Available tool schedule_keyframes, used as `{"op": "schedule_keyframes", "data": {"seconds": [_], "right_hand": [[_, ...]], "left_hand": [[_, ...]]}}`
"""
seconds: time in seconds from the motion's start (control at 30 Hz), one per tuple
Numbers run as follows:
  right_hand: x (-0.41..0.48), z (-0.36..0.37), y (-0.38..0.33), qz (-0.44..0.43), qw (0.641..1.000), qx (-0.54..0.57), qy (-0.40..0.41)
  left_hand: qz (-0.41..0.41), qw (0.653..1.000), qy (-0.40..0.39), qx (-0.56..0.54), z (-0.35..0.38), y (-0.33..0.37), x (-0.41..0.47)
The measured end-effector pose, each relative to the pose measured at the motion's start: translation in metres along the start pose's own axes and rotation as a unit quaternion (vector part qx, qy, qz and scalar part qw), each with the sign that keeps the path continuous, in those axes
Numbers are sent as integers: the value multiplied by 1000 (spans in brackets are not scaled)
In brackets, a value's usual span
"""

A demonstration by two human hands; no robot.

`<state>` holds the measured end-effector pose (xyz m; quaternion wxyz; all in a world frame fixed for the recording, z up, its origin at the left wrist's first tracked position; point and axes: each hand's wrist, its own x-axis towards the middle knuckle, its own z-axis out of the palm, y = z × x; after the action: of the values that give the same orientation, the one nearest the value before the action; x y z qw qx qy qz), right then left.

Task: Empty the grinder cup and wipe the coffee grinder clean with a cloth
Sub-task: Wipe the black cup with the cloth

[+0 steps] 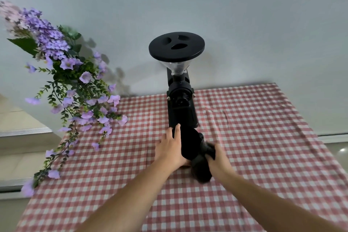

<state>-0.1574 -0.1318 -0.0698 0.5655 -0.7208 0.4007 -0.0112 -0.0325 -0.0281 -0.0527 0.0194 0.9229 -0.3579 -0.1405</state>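
Note:
A black coffee grinder (180, 98) with a round black hopper lid (176, 47) stands at the back middle of the checked table. In front of its base, my left hand (171, 149) grips a black grinder cup (189, 143), which is tilted. My right hand (219, 160) is closed on a dark cloth (202, 167) pressed against the cup's near right side. The cloth is blurred. The cup's opening is hidden.
A red and white checked tablecloth (263, 147) covers the table. A bunch of purple artificial flowers (75, 88) hangs over the table's left edge. A pale wall rises right behind the grinder.

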Motion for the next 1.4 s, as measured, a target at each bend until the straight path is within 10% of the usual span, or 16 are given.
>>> {"op": "schedule_keyframes", "data": {"seconds": [0.3,0.57,0.77,1.03,1.23,1.4], "right_hand": [[29,-42,-23,46,979,172,101],[7,-7,11,96,991,-9,-88],[45,-34,-21,44,993,98,59],[26,-20,7,87,992,-6,-92],[46,-42,-15,35,991,131,12],[27,-15,-9,-19,998,54,-5]], "left_hand": [[50,998,-27,-21,-6,-13,7],[105,993,-47,-7,-12,-19,13],[29,999,-15,26,-2,2,4],[77,997,-7,19,0,-5,10],[209,973,-30,95,-7,-15,17],[156,986,-31,43,-2,-7,11]]}}
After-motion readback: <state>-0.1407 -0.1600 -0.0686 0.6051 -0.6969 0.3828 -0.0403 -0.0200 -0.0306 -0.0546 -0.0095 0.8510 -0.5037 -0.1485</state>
